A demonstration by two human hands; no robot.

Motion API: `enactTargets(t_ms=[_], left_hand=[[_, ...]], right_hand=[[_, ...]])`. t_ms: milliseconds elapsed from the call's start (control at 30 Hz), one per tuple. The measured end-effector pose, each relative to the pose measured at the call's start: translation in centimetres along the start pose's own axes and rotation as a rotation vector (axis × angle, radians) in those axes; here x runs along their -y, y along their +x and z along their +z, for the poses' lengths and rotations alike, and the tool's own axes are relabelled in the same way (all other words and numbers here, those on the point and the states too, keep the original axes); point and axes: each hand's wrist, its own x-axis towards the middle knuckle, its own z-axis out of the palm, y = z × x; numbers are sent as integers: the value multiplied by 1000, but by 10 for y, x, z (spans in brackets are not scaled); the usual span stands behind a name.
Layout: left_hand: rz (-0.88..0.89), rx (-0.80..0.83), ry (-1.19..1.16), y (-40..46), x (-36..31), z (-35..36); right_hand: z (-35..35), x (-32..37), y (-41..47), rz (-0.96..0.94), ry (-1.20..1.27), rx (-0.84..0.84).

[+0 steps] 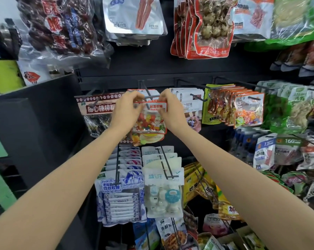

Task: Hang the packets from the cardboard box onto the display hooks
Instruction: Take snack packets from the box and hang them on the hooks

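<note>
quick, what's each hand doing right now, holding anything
Left hand: pinches the top left corner of the jelly bean candy packet.
Right hand: pinches its top right corner.

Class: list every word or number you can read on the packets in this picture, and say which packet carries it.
"COLOR BEAN": red-topped candy packet that both hands hold.
"Lollipop": maroon-banded packet, left of it.
"160": grey-green packet, far right.
The rest is Chinese print or too blurred to read.

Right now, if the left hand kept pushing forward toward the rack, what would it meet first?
Probably the red-bordered jelly-bean packets hanging behind the one both hands hold, though depth is unclear.
</note>
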Motion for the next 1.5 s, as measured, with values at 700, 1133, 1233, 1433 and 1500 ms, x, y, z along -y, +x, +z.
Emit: enactTargets(t_ms=[700, 1133, 1233, 1433, 1500], left_hand=[[192, 183, 767, -7, 13, 10], [-239, 250, 534, -150, -29, -7], [-415, 330, 438, -205, -37, -14], [-630, 355, 369, -307, -22, -58], [-697, 305, 364, -337, -12, -81]], right_hand=[[14, -13, -15, -42, -432, 159], [-28, 9, -133, 76, -47, 455], [-28, 11, -175, 75, -54, 632], [2, 40, -261, 86, 75, 877], [19, 58, -287, 46, 139, 948]])
